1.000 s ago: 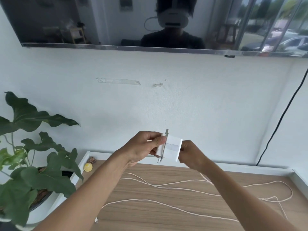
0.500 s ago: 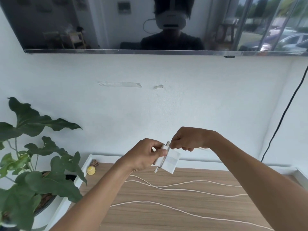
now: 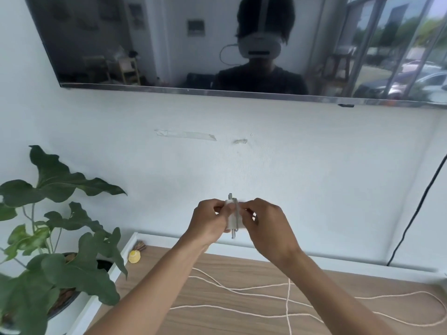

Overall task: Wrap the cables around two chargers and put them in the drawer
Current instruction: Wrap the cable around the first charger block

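While the charger (image 3: 232,215) is held above the desk (image 3: 242,267), gripped in the left hand (image 3: 209,217) with the right hand (image 3: 264,223) pinching the cable (image 3: 287,285) at its edge, each turn is best laid snug and flat, slack drawn up without kinks.

potted plant (image 3: 55,238) at left, wall screen (image 3: 217,44) above, yellow ball (image 3: 134,257) on wooden top (image 3: 229,317).

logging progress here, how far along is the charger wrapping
Barely started: one strand of white cable seems to cross the white charger. In hand: the left hand grips the charger while the right hand pinches cable against it. Left: most of the cable lies loose on the wooden desktop; no second charger or drawer is in view.
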`<state>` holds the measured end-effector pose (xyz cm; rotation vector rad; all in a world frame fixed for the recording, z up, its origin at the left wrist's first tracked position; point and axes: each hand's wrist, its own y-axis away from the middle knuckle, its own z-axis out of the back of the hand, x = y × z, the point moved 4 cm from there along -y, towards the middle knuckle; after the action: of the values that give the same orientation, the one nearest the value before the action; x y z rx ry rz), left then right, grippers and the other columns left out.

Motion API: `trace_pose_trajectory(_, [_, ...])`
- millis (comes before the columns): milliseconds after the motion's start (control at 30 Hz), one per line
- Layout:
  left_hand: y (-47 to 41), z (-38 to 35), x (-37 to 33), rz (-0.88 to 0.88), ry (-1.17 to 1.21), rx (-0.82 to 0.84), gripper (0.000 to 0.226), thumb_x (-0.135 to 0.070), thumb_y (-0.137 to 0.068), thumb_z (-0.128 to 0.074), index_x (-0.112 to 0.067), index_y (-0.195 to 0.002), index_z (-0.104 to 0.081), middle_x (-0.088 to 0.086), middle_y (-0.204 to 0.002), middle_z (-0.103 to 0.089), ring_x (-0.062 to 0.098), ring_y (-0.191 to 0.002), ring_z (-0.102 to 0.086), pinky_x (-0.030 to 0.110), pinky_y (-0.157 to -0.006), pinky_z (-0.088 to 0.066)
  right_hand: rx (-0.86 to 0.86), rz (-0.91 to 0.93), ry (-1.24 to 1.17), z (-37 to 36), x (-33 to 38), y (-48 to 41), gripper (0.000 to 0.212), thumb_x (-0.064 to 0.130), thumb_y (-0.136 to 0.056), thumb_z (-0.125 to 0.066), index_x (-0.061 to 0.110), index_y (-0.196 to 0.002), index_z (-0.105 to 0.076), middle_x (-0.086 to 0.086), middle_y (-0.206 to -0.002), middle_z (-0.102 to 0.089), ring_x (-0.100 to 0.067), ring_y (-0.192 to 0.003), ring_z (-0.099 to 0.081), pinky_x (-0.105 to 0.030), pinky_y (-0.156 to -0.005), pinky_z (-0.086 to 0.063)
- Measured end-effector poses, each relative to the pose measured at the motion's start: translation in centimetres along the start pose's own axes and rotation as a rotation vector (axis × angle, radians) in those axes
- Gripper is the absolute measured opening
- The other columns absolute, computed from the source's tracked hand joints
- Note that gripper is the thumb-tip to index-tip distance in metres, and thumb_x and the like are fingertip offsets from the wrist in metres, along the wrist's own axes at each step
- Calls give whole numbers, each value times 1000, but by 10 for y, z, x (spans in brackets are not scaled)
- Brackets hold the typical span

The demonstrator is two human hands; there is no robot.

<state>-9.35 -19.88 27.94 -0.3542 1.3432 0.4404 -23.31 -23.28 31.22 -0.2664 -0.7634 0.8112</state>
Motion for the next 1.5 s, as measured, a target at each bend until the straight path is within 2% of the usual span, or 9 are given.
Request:
trace_pose_trajectory(167, [-5, 4, -15, 64, 199, 34, 28, -20, -97, -55, 1, -87, -68, 11, -75, -69, 19, -58, -69, 30, -60, -60, -144, 96, 0, -8, 0, 21, 16, 21, -92, -51, 28, -98, -64, 15, -73, -48, -12, -49, -39, -28, -45, -40])
trace_pose_trajectory(333, [-5, 3, -24, 43, 215, 42, 27, -20, -97, -56, 3, -92, -69, 14, -81, -69, 23, -61, -67, 30, -59, -60, -251, 118, -25, -4, -6, 29, 25, 23, -92, -48, 31, -111, -63, 13, -77, -53, -13, -44, -43, -30, -41, -43])
trace_pose_trajectory(567, [-4, 0, -37, 88, 381, 49, 30, -21, -97, -56, 6, -93, -66, 16, -85, -67, 27, -64, -65, 34, -65, -61, -303, -4, -263, -9, -14, 40, 14, 7, -89, -63, 20, -87, -66, 21, -67, -55, -7, -46, -36, -13, -48, -29])
trace_pose_trajectory(667, [0, -2, -40, 55, 362, 139, 31, -23, -96, -56, 6, -95, -67, 15, -86, -67, 27, -68, -65, 35, -67, -60, -244, -148, -436, -12, -27, 39, 10, 16, -91, -63, 19, -82, -67, 11, -43, -35, -10, -42, -26, -17, -46, -23])
trace_pose_trajectory(767, [3, -5, -38, 10, 275, 189, 36, -23, -96, -55, 10, -101, -66, 16, -89, -65, 28, -73, -64, 35, -69, -59, -171, -192, -454, -8, -36, 32, 18, 26, -90, -65, 19, -73, -63, 7, -42, -25, -10, -43, -22, -23, -45, -21])
trace_pose_trajectory(1033, [12, 4, -33, -110, 24, 322, 30, -20, -99, -50, 3, -105, -68, 12, -84, -62, 22, -76, -59, 30, -70, -58, 222, -119, -245, -4, -46, 10, 37, 21, -91, -62, 16, -56, -50, 7, -45, -32, -10, -46, -24, -18, -46, -22])
trace_pose_trajectory(1233, [26, 9, -26, -196, -290, 354, 26, -23, -100, -50, -13, -84, -68, 4, -68, -31, 4, -55, -35, 7, -54, -42, 423, -250, -232, 15, -55, -22, 32, 30, -90, -64, 22, -59, -60, 13, -45, -43, -3, -44, -33, -15, -48, -29])
trace_pose_trajectory(1300, [25, 10, -20, -183, -299, 332, 27, -24, -100, -50, -6, -92, -68, 1, -66, -36, 5, -58, -40, 8, -54, -44, 471, -250, -241, 19, -48, -27, 33, 36, -89, -65, 17, -61, -62, 6, -54, -41, -9, -47, -32, -16, -45, -29])
trace_pose_trajectory(1500, [20, 10, -14, -217, -460, 254, 17, -34, -96, -55, -25, -100, -69, -10, -86, -68, 8, -81, -60, 25, -74, -48, 414, -149, -20, 13, -19, -29, 27, 27, -92, -58, 20, -67, -63, 10, -51, -46, -6, -45, -38, -13, -44, -30])
